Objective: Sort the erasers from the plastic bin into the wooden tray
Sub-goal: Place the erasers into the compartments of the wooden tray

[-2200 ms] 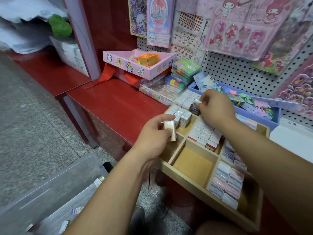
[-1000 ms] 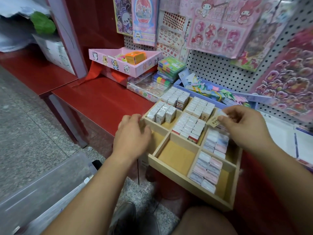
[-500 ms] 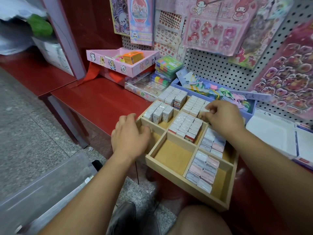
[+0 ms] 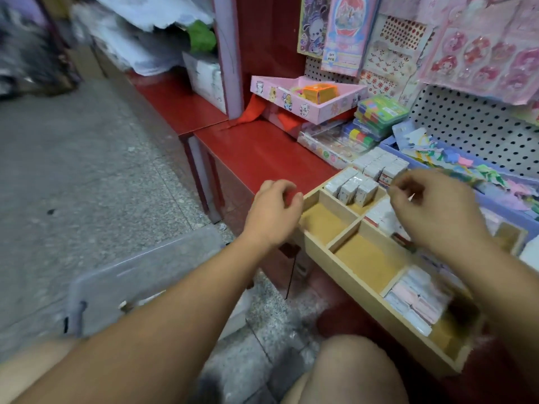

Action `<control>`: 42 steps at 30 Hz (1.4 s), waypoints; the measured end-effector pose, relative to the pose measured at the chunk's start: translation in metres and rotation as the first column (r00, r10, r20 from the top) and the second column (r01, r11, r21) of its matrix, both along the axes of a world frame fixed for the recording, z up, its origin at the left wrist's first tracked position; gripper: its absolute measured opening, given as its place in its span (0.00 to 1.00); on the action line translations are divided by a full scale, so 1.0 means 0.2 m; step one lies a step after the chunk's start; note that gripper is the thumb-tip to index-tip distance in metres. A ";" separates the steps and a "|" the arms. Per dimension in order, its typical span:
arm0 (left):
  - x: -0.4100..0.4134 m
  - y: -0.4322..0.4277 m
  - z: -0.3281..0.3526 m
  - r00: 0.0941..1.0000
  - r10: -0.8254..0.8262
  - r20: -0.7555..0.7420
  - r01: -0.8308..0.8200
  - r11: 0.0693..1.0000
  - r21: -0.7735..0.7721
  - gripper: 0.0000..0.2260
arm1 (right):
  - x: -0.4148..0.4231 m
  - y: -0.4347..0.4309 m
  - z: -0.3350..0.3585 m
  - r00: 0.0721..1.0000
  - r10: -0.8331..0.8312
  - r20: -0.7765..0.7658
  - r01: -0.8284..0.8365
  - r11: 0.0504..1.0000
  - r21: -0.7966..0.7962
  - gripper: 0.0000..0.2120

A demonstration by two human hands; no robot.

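The wooden tray (image 4: pixel 320 249) sits on the red shelf's front edge, divided into compartments. White wrapped erasers (image 4: pixel 356 188) stand in its far-left compartment, and pastel erasers (image 4: pixel 414 300) lie in a near-right one. Two near-left compartments hold nothing. My left hand (image 4: pixel 272 212) hovers just off the tray's left corner, fingers loosely curled, holding nothing. My right hand (image 4: pixel 437 212) hangs above the tray's middle with loosely curled fingers and hides the erasers beneath it; I see nothing in it. The clear plastic bin (image 4: pixel 145 272) stands on the floor at lower left, blurred.
The red shelf (image 4: pixel 262 153) carries a pink tray (image 4: pixel 306 104), stacked colourful boxes (image 4: pixel 382 112) and a blue bin of paper shapes (image 4: pixel 466 167) behind the wooden tray. Sticker sheets hang on the pegboard (image 4: pixel 472 126). My knee (image 4: pixel 350 371) is below the tray.
Both hands have lifted off the tray. The right hand drew back from the far compartment where it set an eraser. The view swung left toward the floor and bin.
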State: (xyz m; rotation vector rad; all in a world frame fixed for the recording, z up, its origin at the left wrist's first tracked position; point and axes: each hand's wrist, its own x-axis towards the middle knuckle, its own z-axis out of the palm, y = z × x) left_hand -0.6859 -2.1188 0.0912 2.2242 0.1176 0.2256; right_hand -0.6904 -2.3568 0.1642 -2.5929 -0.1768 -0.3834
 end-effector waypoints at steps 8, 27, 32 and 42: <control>-0.55 0.86 -0.58 0.820 0.488 -0.299 -0.527 0.847 -0.064 0.06 | -0.11 0.97 -0.29 0.779 0.525 -0.343 -0.563 0.827 -0.013 0.08; -0.64 1.74 -1.94 0.468 0.664 -0.584 -0.802 0.597 0.036 0.42 | 0.23 1.57 -1.71 0.806 0.446 -0.389 -0.560 0.786 -0.260 0.24; -0.64 1.71 -2.01 0.437 0.654 -0.618 -0.764 0.632 0.128 0.25 | 0.22 1.57 -1.72 0.803 0.472 -0.365 -0.563 0.800 -0.206 0.27; -0.64 1.71 -2.06 0.488 0.467 -0.738 -0.505 0.840 0.198 0.62 | 0.22 1.56 -1.73 0.800 0.497 -0.338 -0.563 0.816 -0.134 0.27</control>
